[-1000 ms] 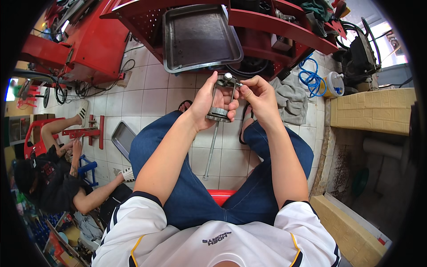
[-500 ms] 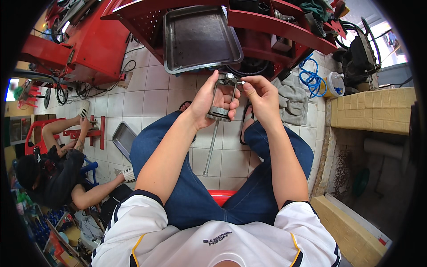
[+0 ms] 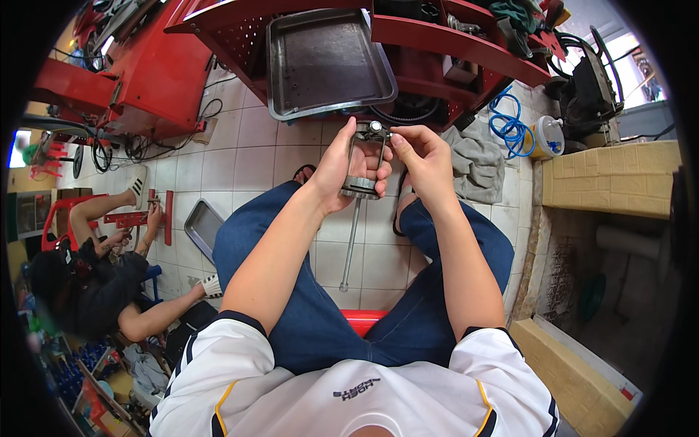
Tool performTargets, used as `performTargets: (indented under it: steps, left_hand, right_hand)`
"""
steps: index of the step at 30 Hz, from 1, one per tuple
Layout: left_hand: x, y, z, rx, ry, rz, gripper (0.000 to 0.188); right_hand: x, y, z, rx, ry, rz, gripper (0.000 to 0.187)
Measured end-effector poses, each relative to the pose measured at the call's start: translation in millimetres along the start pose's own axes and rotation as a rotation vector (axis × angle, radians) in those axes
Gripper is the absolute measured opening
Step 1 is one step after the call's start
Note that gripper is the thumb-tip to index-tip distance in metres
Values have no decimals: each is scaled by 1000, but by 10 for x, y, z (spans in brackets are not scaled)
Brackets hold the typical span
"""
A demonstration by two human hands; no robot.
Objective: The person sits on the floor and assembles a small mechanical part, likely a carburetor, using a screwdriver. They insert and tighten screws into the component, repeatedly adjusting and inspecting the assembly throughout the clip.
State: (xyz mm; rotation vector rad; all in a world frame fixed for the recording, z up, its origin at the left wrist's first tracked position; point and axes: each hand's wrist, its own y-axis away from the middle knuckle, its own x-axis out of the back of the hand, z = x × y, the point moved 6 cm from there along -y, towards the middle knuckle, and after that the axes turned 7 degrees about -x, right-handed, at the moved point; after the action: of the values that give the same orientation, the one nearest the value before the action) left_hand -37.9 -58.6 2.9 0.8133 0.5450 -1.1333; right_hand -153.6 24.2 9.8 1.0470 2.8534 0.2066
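Observation:
My left hand [image 3: 338, 162] is closed round a metal frame tool [image 3: 360, 186], which looks like a puller. It has two side bars, a round ribbed collar low down and a bolt head at its top. A long thin rod [image 3: 350, 255] runs from the collar down between my knees, slightly tilted. My right hand [image 3: 429, 156] pinches a small metal bolt [image 3: 391, 134] at the upper right side of the frame, between thumb and forefinger. Its other fingers are curled. The fingertips hide most of the bolt.
Beyond my hands a metal tray [image 3: 328, 62] rests against a red tool cart [image 3: 466, 44]. A grey cloth [image 3: 477, 167] and a blue hose [image 3: 512, 131] lie to the right. At left are a smaller tray [image 3: 202, 227] and a seated person [image 3: 95, 291] handling a red stand [image 3: 168, 218].
The rod's lower end has swung a little to the right, and the frame has tilted slightly with it. My right hand has shifted slightly left. The person at left has moved their hands.

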Motion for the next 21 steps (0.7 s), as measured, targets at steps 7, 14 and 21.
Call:
performTargets:
  steps: [7, 14, 21]
  left_hand:
    - [-9, -40, -23, -53, -76, 32, 76]
    - [2, -39, 16, -80, -199, -25, 80]
    - [14, -12, 3, -173, -340, -103, 79]
  right_hand:
    - [8, 5, 35, -37, -9, 51, 18]
    - [17, 5, -21, 4, -13, 7, 17]
    - [34, 39, -147, 31, -47, -29, 17]
